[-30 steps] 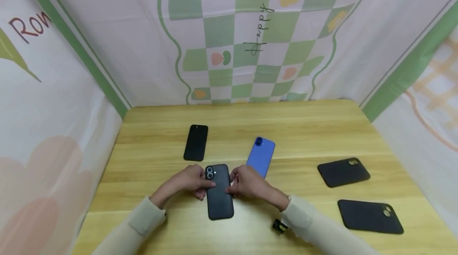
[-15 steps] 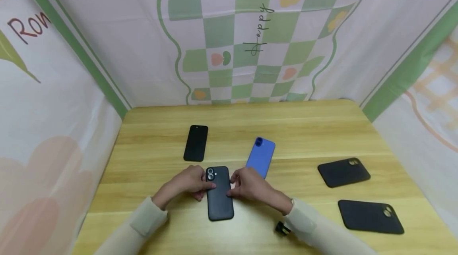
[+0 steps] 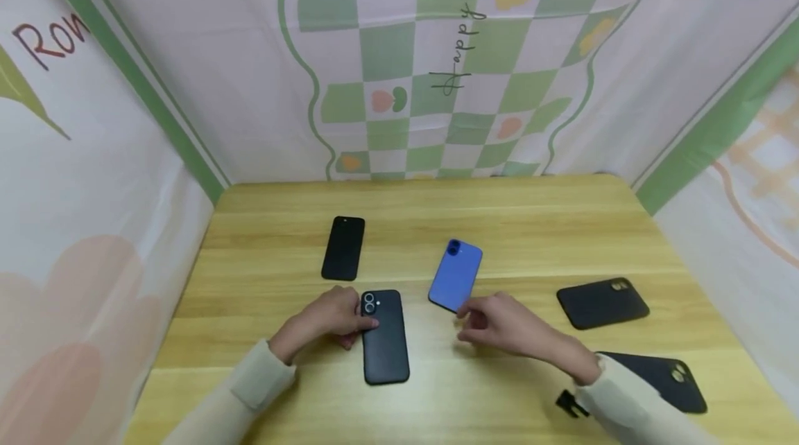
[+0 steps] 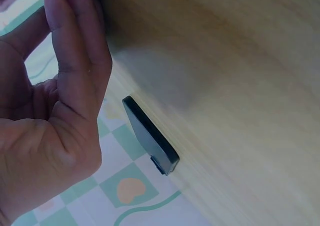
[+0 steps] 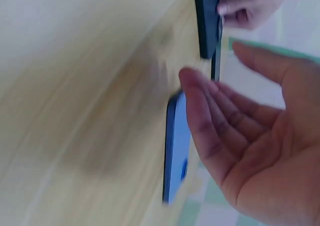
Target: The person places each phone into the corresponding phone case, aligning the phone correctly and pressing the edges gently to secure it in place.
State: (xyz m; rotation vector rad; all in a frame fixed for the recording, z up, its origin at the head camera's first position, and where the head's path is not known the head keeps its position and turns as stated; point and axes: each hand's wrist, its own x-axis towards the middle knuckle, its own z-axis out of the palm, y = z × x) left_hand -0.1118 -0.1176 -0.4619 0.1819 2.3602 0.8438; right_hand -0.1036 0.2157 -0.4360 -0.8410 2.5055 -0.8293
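In the head view my left hand [image 3: 333, 315] grips the left edge of a phone in a black case [image 3: 385, 341], its thumb on the back below the camera lenses. The right wrist view also shows this cased phone [image 5: 206, 20] in the left hand. My right hand [image 3: 502, 324] is off it, holding nothing, with thumb and fingers apart. Its fingertips are close to the lower end of a blue phone [image 3: 456, 275] lying back up; whether they touch it I cannot tell. A black phone [image 3: 343, 249] lies beyond the left hand.
On the right of the wooden table [image 3: 530, 216] lie two black phone cases, one farther back [image 3: 602, 303] and one nearer [image 3: 655, 376], partly covered by the right sleeve. A black buckle [image 3: 571, 403] hangs by that sleeve. Printed cloth [image 3: 250, 84] encloses the table's back and sides.
My right hand has let go of the black-cased phone and moved right, uncovering the lower end of the blue phone. The left hand keeps its grip in nearly the same place.
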